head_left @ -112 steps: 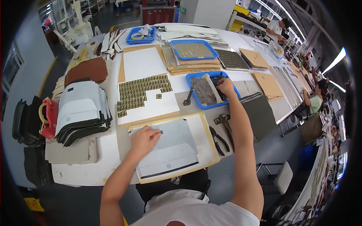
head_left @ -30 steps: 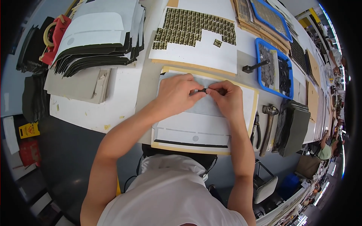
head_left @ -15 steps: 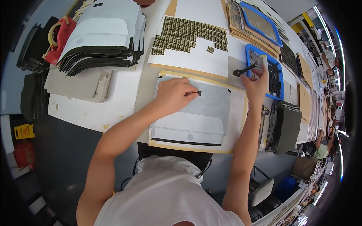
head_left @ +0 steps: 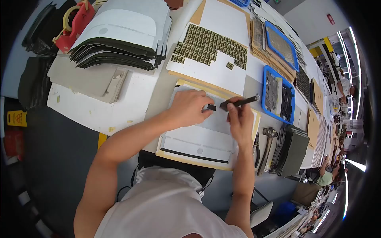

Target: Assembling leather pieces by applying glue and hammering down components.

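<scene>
My left hand (head_left: 188, 106), at the centre, pinches a small dark rectangular piece (head_left: 211, 107) over a pale grey-blue panel with dark edging (head_left: 198, 137), which lies on a yellow-edged board. Just right of it, my right hand (head_left: 240, 121) grips a dark bar-like tool (head_left: 247, 100), slanted, with its wider end beside the small piece. A hammer (head_left: 270, 135) and black-handled pliers (head_left: 256, 156) lie right of the board.
Behind are a sheet of small patterned squares (head_left: 198, 45) and blue trays (head_left: 264, 75). Panel stacks (head_left: 115, 29) and a red tape dispenser (head_left: 71, 33) are at left, dark sheets (head_left: 293, 152) at right. Co-workers (head_left: 326, 176) sit along the far right.
My right hand has picked up the dark tool from beside the blue tray and brought it down-left to the small piece. My left hand still pinches the piece. The view has shifted.
</scene>
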`<move>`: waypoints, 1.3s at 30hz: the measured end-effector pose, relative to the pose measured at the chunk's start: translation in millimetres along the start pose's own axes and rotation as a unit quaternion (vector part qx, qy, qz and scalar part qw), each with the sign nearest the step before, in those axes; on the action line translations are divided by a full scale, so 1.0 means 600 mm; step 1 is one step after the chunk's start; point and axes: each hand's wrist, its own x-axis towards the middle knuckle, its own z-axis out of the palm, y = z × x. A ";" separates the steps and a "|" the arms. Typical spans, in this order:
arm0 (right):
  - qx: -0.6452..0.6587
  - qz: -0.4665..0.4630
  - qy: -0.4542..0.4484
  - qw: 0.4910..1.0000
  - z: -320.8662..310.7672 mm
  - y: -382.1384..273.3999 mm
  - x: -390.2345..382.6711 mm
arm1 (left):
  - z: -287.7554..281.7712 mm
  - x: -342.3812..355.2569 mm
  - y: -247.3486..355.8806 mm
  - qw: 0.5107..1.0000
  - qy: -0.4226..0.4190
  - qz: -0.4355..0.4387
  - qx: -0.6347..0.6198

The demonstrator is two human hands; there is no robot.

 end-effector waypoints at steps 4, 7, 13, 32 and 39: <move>-0.081 -0.072 -0.028 0.994 0.020 0.016 -0.007 | -0.001 0.004 -0.002 1.000 -0.006 -0.008 -0.015; -0.121 -0.076 -0.044 0.989 0.029 0.013 -0.002 | -0.002 0.004 -0.006 1.000 0.006 -0.013 -0.024; -0.149 -0.097 -0.055 0.983 0.038 0.017 0.000 | -0.004 0.007 -0.007 1.000 -0.012 -0.017 -0.019; -0.093 0.000 -0.133 0.987 -0.007 0.008 0.008 | -0.008 0.015 0.001 0.999 -0.043 0.003 -0.017; -0.159 -0.021 0.076 0.984 -0.144 0.023 -0.069 | 0.008 0.008 0.016 0.985 0.005 0.074 -0.154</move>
